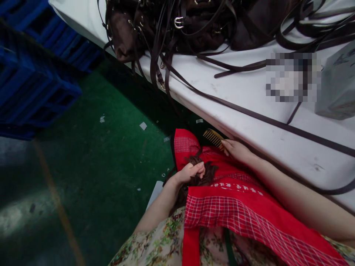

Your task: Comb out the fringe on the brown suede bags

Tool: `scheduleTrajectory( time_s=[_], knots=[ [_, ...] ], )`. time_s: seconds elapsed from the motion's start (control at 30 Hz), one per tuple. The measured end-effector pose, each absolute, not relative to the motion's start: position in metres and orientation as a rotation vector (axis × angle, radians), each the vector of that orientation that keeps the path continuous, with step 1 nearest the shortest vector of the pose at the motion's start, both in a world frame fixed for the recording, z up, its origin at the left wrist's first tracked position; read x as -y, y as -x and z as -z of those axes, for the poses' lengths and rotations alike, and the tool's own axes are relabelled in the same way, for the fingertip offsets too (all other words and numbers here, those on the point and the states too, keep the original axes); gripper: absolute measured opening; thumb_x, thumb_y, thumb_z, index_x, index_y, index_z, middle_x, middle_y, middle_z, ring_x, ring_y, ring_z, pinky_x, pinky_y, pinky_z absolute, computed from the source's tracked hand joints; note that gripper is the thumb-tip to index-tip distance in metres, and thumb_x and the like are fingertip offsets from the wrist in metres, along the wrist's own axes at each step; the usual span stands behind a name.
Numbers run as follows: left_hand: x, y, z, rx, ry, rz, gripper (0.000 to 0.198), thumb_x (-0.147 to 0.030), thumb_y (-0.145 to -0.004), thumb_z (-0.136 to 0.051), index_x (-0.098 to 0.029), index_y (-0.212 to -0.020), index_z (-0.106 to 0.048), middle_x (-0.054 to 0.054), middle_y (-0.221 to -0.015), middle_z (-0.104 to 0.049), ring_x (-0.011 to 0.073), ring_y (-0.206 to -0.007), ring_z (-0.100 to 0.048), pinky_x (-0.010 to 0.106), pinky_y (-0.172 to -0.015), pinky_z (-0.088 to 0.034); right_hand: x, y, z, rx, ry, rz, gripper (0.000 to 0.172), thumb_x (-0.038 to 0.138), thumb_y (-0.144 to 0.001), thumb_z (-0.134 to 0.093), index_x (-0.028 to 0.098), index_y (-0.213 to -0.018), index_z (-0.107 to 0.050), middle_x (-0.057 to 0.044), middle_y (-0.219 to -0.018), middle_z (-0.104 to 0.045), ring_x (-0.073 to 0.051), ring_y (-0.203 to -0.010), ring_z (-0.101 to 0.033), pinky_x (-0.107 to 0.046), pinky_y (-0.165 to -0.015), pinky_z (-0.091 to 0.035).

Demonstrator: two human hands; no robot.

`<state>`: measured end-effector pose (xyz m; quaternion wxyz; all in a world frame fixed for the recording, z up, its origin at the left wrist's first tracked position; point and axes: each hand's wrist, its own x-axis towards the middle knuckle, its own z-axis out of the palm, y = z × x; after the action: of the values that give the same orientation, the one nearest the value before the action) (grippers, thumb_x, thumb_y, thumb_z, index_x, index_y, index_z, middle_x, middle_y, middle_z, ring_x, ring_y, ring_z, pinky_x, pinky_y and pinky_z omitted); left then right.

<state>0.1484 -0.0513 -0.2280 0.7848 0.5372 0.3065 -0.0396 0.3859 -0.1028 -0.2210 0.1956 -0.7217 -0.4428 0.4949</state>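
Note:
My left hand (192, 173) is closed around a bunch of dark brown fringe strands (208, 173) over my lap; some strands stick out on both sides of the fist. My right hand (235, 149) grips a yellowish wide-toothed comb (213, 137) by one end, its teeth pointing down and left. The comb is up and right of the strands, apart from them, close to the table edge. Beneath both hands lies a red apron (230, 170) with checked trim. What the strands are attached to is mostly hidden by my hand and the apron.
A white table (249, 92) runs along the right, with dark brown bags (124, 33) and long straps (249, 111) on it, some hanging over the edge. A grey-white package (338, 85) stands at the right. Blue pallets (36, 85) are stacked at left on the green floor (111, 166), which has paper scraps.

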Motion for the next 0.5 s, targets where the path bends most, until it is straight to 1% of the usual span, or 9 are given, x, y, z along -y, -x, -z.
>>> scheduleTrajectory(
  time_s=[0.07, 0.1, 0.17, 0.23, 0.33, 0.4, 0.5],
  knots=[
    [0.052, -0.149, 0.225, -0.659, -1.183, 0.073, 0.055, -0.067, -0.085, -0.035, -0.019, -0.059, -0.04, 0.0, -0.056, -0.047, 0.0111, -0.055, -0.043, 0.026, -0.058, -0.039, 0.103, -0.37, 0.206, 1.56, 1.958, -1.209, 0.045, 0.05, -0.097, -0.026, 0.02, -0.078, -0.054, -0.002, -0.065, -0.06, -0.015, -0.059, -0.054, -0.026, -0.06, -0.039],
    [0.053, -0.151, 0.223, -0.65, -1.21, 0.072, 0.054, -0.066, -0.086, -0.035, -0.019, -0.061, -0.042, 0.0, -0.057, -0.048, 0.0113, -0.056, -0.044, 0.026, -0.059, -0.039, 0.104, -0.362, 0.199, 1.733, 1.919, -1.161, 0.043, 0.049, -0.097, -0.027, 0.02, -0.082, -0.055, -0.003, -0.07, -0.063, -0.016, -0.063, -0.057, -0.026, -0.061, -0.039],
    [0.054, -0.155, 0.215, -0.602, -1.291, 0.1, 0.05, -0.059, -0.089, -0.035, -0.018, -0.063, -0.045, 0.001, -0.059, -0.05, 0.0116, -0.057, -0.046, 0.026, -0.06, -0.041, 0.106, -0.346, 0.19, 2.05, 1.875, -1.14, 0.037, 0.044, -0.098, -0.03, 0.021, -0.088, -0.058, -0.005, -0.076, -0.066, -0.018, -0.066, -0.06, -0.027, -0.059, -0.037],
    [0.055, -0.162, 0.206, -0.534, -1.418, 0.16, 0.044, -0.049, -0.092, -0.035, -0.018, -0.063, -0.048, 0.001, -0.06, -0.053, 0.0123, -0.058, -0.048, 0.026, -0.064, -0.044, 0.108, -0.337, 0.189, 2.263, 1.863, -1.145, 0.029, 0.037, -0.097, -0.034, 0.022, -0.09, -0.059, -0.005, -0.078, -0.068, -0.02, -0.069, -0.063, -0.027, -0.058, -0.037],
    [0.056, -0.172, 0.194, -0.519, -1.658, 0.185, 0.039, -0.038, -0.093, -0.037, -0.02, -0.061, -0.05, 0.002, -0.059, -0.056, 0.0148, -0.064, -0.054, 0.028, -0.077, -0.046, 0.104, -0.333, 0.198, 2.359, 1.942, -1.124, 0.02, 0.025, -0.094, -0.039, 0.021, -0.096, -0.058, -0.007, -0.085, -0.069, -0.021, -0.076, -0.066, -0.028, -0.061, -0.04],
    [0.056, -0.179, 0.192, -0.553, -1.763, 0.183, 0.041, -0.034, -0.094, -0.034, -0.021, -0.058, -0.049, 0.002, -0.058, -0.058, 0.0164, -0.067, -0.057, 0.03, -0.084, -0.046, 0.098, -0.332, 0.204, 2.334, 2.073, -1.076, 0.019, 0.022, -0.093, -0.039, 0.02, -0.101, -0.056, -0.01, -0.089, -0.069, -0.023, -0.078, -0.067, -0.029, -0.063, -0.042],
    [0.055, -0.185, 0.196, -0.557, -1.834, 0.253, 0.047, -0.032, -0.096, -0.028, -0.02, -0.057, -0.05, 0.004, -0.058, -0.059, 0.0178, -0.069, -0.06, 0.031, -0.084, -0.047, 0.091, -0.331, 0.211, 2.279, 2.235, -1.001, 0.02, 0.023, -0.094, -0.038, 0.019, -0.106, -0.053, -0.012, -0.09, -0.069, -0.026, -0.077, -0.068, -0.031, -0.061, -0.045]
  ],
)
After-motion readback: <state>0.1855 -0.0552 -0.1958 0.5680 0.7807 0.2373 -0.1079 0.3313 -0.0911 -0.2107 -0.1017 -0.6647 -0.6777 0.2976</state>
